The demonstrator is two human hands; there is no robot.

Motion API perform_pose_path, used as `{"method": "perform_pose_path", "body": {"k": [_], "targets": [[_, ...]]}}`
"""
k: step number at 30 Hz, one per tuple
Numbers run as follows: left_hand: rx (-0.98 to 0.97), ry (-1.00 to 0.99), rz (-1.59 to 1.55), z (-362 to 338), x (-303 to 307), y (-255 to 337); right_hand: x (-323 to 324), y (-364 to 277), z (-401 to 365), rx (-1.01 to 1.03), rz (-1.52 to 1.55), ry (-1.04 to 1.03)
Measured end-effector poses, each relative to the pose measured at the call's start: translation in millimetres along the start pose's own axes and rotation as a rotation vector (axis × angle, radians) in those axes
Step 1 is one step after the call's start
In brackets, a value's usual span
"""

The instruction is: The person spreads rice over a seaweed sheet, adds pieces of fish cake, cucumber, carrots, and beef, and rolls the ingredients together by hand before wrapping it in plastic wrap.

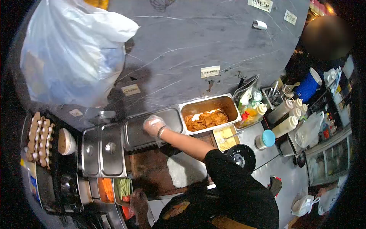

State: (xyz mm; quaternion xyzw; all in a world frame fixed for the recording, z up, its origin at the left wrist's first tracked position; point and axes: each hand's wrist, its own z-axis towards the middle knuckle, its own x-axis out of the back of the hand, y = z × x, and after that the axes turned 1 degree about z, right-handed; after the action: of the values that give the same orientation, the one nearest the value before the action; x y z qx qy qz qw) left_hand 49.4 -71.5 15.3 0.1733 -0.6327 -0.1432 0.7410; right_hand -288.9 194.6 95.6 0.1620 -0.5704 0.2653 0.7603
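My right hand (154, 126): gloved, fingers bunched over the steel lid (172, 117); grip hidden.
My left hand (140, 202): near green strips (124, 187); opening unclear.
Food pan (226, 102): uncovered, beside the lid.

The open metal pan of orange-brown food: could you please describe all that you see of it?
The open metal pan is rectangular, with sloping light across its shiny rim and brownish inner walls. Orange-brown pieces with some white bits cover its bottom, below the rim. It sits upright near the grey wall, right of a broad metal cover. No hand touches it.
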Motion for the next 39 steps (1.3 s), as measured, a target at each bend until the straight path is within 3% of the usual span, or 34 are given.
{"method": "perform_pose_path", "body": {"k": [1, 3, 5, 6, 7, 9, 11, 13, 15, 16, 18, 19, 21, 23, 25, 29, 30, 31, 33, 34, 35, 37, 38, 39], "targets": [[-0.004, -0.015, -0.002, 2.5, 9.1, 12.7, -2.2, -0.3, -2.5, -0.012, 0.002, -0.009], [0.172, -0.144, -0.039, 12.1, 19.8, 35.2, -6.7, -0.5, -6.2, -0.001, -0.024, 0.137], [0.239, -0.103, -0.216, -22.3, -32.3, -30.5, -14.3, 7.5, -11.8, 0.030, -0.187, 0.113], [0.302, -0.048, -0.387, -30.9, -47.3, -54.8, 5.9, 15.6, -23.3, 0.025, -0.009, 0.089], [0.300, -0.052, -0.381, -22.5, -36.5, -40.5, 20.6, 29.6, -35.5, 0.023, 0.168, 0.067], [0.137, -0.134, -0.037, 12.0, 16.2, 48.8, 24.0, 77.5, -70.2, 0.048, 0.518, 0.199], [0.064, -0.128, 0.034, -6.5, -11.7, 6.5, 95.7, 105.6, -116.0, -0.132, 0.313, 0.212], [-0.011, -0.125, 0.093, -17.2, -23.6, -0.1, 91.3, 158.0, -153.3, -0.404, 0.364, -0.040], [0.073, -0.144, -0.033, 8.7, -4.7, 48.9, 80.4, 205.0, -175.2, -0.403, 0.024, -0.336], [0.133, -0.231, -0.056, 24.4, 3.1, 68.5, 66.4, 221.9, -185.6, -0.396, 0.025, -0.345], [0.056, -0.212, -0.058, 35.7, 2.3, 81.0, 49.7, 242.0, -195.1, -0.074, 0.075, -0.474], [-0.031, -0.191, -0.058, 41.1, 2.2, 86.0, 46.2, 244.2, -193.4, -0.073, 0.077, -0.473], [-0.041, -0.217, -0.068, 51.6, 2.8, 98.1, 39.0, 239.1, -186.5, -0.209, 0.043, -0.831], [-0.051, -0.237, -0.072, 55.3, 6.7, 109.0, 55.4, 231.3, -178.6, -0.204, 0.130, -0.755], [-0.009, -0.239, -0.070, 51.7, 14.2, 119.2, 57.2, 226.8, -169.8, -0.274, 0.015, -0.878], [-0.017, -0.239, -0.068, 29.8, 0.3, 90.7, 32.1, 252.4, -195.9, -0.282, 0.058, -0.695], [-0.155, -0.216, -0.043, 22.0, -13.7, 67.2, 47.1, 245.4, -204.4, -0.224, 0.070, -0.495], [-0.294, -0.190, -0.017, 15.7, -20.3, 53.7, 64.3, 236.6, -206.3, -0.220, 0.067, -0.493], [-0.315, -0.175, -0.031, 12.9, -19.3, 53.6, 90.5, 220.9, -208.6, -0.564, 0.468, -0.294], [-0.337, -0.168, -0.046, 16.0, -15.6, 61.1, 94.2, 214.7, -214.7, -0.702, 0.807, -0.220], [-0.339, -0.164, -0.048, 17.7, -11.9, 69.6, 96.1, 206.1, -220.4, -0.701, 0.803, -0.217], [-0.262, -0.175, -0.156, 29.8, 7.2, 103.0, 105.4, 179.4, -231.2, -0.942, 1.423, -0.089], [-0.265, -0.176, -0.156, 33.7, 8.9, 106.6, 93.2, 172.6, -243.4, -0.924, 1.616, 0.004], [-0.239, -0.229, -0.191, 36.9, 9.8, 107.3, 122.6, 133.9, -241.8, -1.014, 1.769, 0.138]]}}
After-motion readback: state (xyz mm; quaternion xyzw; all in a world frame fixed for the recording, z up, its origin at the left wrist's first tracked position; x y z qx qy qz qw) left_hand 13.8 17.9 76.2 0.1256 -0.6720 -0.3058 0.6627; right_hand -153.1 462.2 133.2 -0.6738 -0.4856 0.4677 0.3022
